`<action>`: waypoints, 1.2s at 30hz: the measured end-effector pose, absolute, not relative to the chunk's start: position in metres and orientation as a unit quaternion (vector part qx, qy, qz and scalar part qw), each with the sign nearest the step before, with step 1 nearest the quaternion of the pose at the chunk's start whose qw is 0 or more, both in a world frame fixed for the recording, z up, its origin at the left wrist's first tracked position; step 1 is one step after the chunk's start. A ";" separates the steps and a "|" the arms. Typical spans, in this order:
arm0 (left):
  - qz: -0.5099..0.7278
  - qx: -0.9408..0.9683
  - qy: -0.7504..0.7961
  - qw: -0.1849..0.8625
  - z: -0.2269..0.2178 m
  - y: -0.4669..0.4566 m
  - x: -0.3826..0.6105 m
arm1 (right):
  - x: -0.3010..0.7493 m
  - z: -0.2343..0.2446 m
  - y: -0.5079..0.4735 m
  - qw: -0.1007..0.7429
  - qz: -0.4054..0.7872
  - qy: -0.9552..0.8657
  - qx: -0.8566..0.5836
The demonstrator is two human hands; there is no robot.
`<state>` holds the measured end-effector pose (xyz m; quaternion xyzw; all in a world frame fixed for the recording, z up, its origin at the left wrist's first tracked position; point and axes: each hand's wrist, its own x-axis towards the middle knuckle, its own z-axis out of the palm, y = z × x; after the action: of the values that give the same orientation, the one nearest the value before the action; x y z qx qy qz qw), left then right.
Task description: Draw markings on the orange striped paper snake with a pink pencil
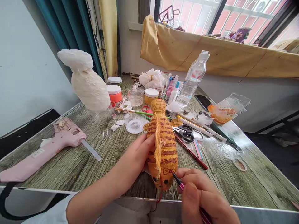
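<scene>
On the wood-grain tabletop [243, 177]: a striped orange figure [163, 149] is held just above the near edge, its drawn-on face toward the person; what it is made of is hard to tell.

Left hand [137, 154]: wrapped around the figure's side, fingertips hidden behind it.

Right hand [198, 194]: pinching a red-barrelled pen [179, 183], its tip touching the figure's face; the lower frame edge cuts off the hand and pen.

Nearby: black-handled scissors [184, 133] lie just beyond the figure, a pink hot glue gun [39, 152] well left.

Hard to make out: the small objects on the windowsill [135, 26], partly hidden behind a yellow cloth [201, 51].
</scene>
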<state>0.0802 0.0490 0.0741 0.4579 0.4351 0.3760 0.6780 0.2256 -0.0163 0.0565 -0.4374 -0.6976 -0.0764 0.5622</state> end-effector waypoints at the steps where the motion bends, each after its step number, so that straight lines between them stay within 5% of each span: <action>1: 0.379 0.459 0.435 0.675 0.074 0.049 0.080 | 0.226 0.056 -0.017 0.562 -0.080 -0.697 -0.439; 36: 0.373 0.415 0.451 0.696 0.076 0.049 0.081 | 0.232 0.059 -0.017 0.519 -0.056 -0.733 -0.437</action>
<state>0.0810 0.0492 0.0759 0.4151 0.4509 0.3732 0.6965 0.2316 -0.0171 0.0585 -0.4368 -0.7329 -0.0556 0.5187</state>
